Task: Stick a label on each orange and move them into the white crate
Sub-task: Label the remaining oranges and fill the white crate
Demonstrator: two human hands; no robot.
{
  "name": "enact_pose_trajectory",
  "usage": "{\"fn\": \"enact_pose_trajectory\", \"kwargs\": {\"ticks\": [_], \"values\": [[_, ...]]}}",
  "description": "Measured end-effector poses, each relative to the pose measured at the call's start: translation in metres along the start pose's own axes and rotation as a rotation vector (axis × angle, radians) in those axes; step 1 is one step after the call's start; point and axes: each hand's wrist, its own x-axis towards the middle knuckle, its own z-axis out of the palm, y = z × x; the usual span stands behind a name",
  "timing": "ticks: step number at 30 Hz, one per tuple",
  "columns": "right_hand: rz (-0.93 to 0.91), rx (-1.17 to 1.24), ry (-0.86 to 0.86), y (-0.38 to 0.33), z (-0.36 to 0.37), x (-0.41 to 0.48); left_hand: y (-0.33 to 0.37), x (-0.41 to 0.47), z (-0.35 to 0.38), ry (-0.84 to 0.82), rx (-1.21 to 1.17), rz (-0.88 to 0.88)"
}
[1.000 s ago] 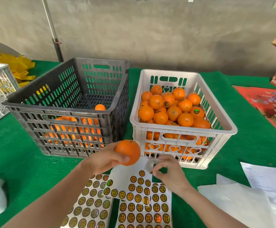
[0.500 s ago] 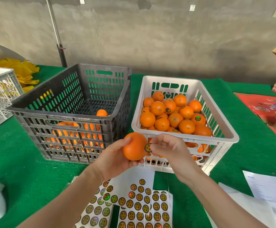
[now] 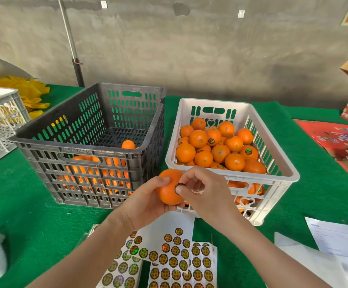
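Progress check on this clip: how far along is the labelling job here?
Done: the white crate holds a heap of oranges, several showing stickers. In hand: the left hand grips one orange before that crate while the right hand presses a label onto it. Left: dropping it in, then the fruit in the black crate.
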Motion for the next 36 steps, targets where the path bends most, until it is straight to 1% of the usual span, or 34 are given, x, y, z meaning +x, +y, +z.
{"fn": "enact_pose_trajectory", "kwargs": {"ticks": [3,5,7,9,11,13,15,17,18,19,21,23,25,28,29,30,31,32,33,34,35,36], "values": [[0.079,0.001,-0.016,0.007,-0.001,-0.001,0.001,-0.006,-0.002,0.036,0.034,-0.016],[0.133,0.073,-0.059,0.010,-0.001,-0.005,0.001,-0.011,-0.003,0.031,0.062,-0.021],[0.074,0.122,-0.131,0.011,0.004,-0.014,-0.001,-0.014,-0.001,-0.005,0.088,-0.002],[-0.027,0.104,-0.158,0.011,0.011,-0.020,-0.001,-0.012,0.005,-0.039,0.099,0.042],[-0.081,0.079,-0.104,0.011,0.011,-0.016,0.004,-0.008,0.015,-0.048,0.152,0.090],[-0.123,0.048,-0.002,0.012,0.004,-0.002,0.013,0.003,0.027,0.010,0.256,0.163],[-0.143,0.039,0.114,0.015,-0.009,0.018,0.027,0.022,0.034,0.168,0.473,0.316],[-0.070,-0.001,0.186,0.025,-0.025,0.047,0.044,0.048,0.041,0.316,0.807,0.482],[0.003,-0.056,0.184,0.033,-0.034,0.064,0.050,0.063,0.043,0.389,0.986,0.497],[0.085,-0.117,0.160,0.043,-0.042,0.080,0.055,0.078,0.044,0.444,1.153,0.476],[0.233,-0.242,0.086,0.069,-0.056,0.109,0.055,0.101,0.040,0.437,1.388,0.391],[0.360,-0.363,0.012,0.097,-0.063,0.125,0.048,0.113,0.036,0.403,1.543,0.278],[0.428,-0.424,-0.064,0.122,-0.066,0.128,0.040,0.118,0.028,0.385,1.610,0.265],[0.430,-0.461,-0.218,0.136,-0.065,0.128,0.037,0.120,0.021,0.382,1.636,0.316],[0.420,-0.494,-0.244,0.135,-0.065,0.129,0.037,0.121,0.021,0.384,1.634,0.326],[0.382,-0.528,-0.200,0.130,-0.064,0.128,0.037,0.121,0.020,0.387,1.631,0.335],[0.307,-0.533,-0.083,0.122,-0.062,0.124,0.037,0.121,0.020,0.388,1.627,0.342],[0.194,-0.475,0.075,0.111,-0.058,0.116,0.036,0.122,0.019,0.393,1.625,0.349],[0.031,-0.347,0.236,0.097,-0.053,0.103,0.035,0.122,0.019,0.397,1.625,0.355],[-0.148,-0.216,0.327,0.085,-0.045,0.086,0.035,0.121,0.018,0.402,1.632,0.366],[-0.283,-0.147,0.314,0.077,-0.036,0.066,0.034,0.120,0.018,0.399,1.639,0.380],[-0.325,-0.147,0.246,0.075,-0.022,0.043,0.034,0.120,0.018,0.392,1.641,0.397]]}}
